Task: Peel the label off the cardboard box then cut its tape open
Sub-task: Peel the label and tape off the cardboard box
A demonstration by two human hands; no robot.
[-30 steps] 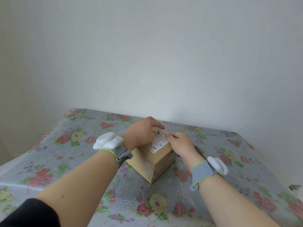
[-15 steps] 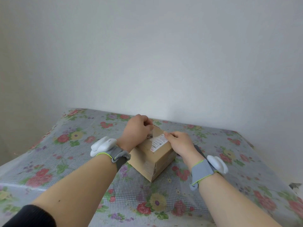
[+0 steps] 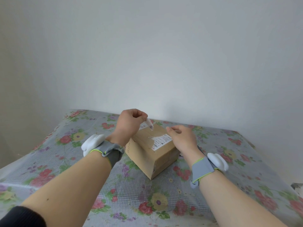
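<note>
From the head camera, the cardboard box stands on the desk, which is covered by a flowered, gridded cloth, with one corner turned toward the viewer. Its top flaps lie flat and closed, so nothing inside shows.

The left hand is raised above the box's far left edge. Its fingers are curled in, with thumb and forefinger pinching the upper end of a pale strip of label. The strip hangs down at a slant, and its lower end is just over the box top.

The rest of the label lies stuck across the right part of the top and has a ragged left edge.

The right hand is at the box's right side. Its fingers are loosely bent and grip nothing, the tips near the label's far end. Whether they touch it I cannot tell.

Each wrist carries a grey wristband with a white unit.
</note>
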